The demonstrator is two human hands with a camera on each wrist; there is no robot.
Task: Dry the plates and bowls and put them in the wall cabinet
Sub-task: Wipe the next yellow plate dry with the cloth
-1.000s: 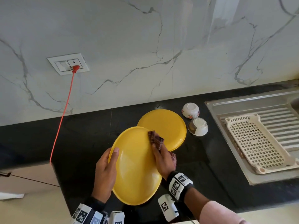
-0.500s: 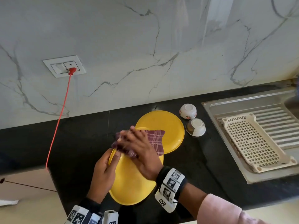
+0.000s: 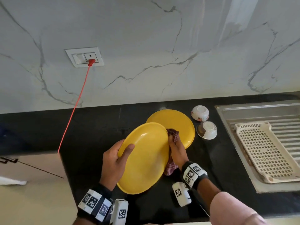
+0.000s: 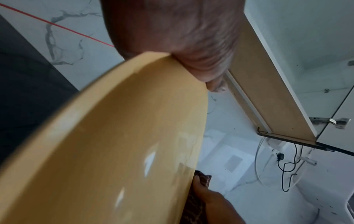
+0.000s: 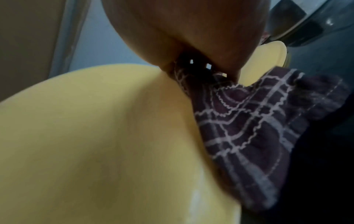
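- Left hand (image 3: 113,161) grips the held yellow plate (image 3: 144,158) at its 9 o'clock rim, thumb on the inner face; plate tilted, raised above the black counter (image 3: 97,127).
- Right hand (image 3: 177,153) clutches a maroon checked cloth (image 3: 172,135) against the plate's 3 o'clock edge; cloth hangs down behind the rim.
- Second yellow plate (image 3: 181,125) lies flat on the counter at 1 o'clock from the held one.
- Two white bowls, upturned: floral bowl (image 3: 200,113) and nearer bowl (image 3: 207,129), just beside the flat plate at its 3 o'clock.
- Cream drying rack (image 3: 266,151) on the steel drainboard (image 3: 235,111), far 3 o'clock.
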